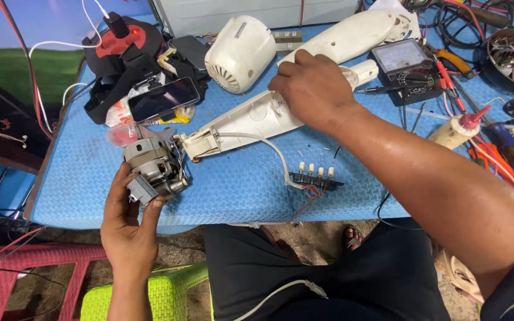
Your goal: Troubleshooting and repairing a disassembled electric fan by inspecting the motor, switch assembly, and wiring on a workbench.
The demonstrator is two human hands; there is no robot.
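I had the left hand point(127, 229) at the near edge of the blue mat point(239, 190), fingers curled up around the motor point(154, 169), gripping it from below with the thumb on its left side. The motor sat at the mat's front left, its metal body tilted, touching the end of the white housing point(242, 123) that lay slantwise across the mat.

My right hand point(313, 89) was farther back, knuckles up, fingers bent down onto the upper part of that housing. It pressed on the shell; whether the fingers closed around anything beneath I could not tell.

A white cable ran from the housing's lower end to a switch block point(316, 178) with four pale buttons, lying near the front of the mat, apart from both hands. Behind the housing stood a round white cover point(239, 53) and a second long shell point(352, 35). A phone point(163, 98) lay screen up at the back left, near a black strap. A meter point(403, 62) with its probes sat just right of my right hand, and a squeeze bottle point(456, 128) with a red tip lay beyond my forearm.
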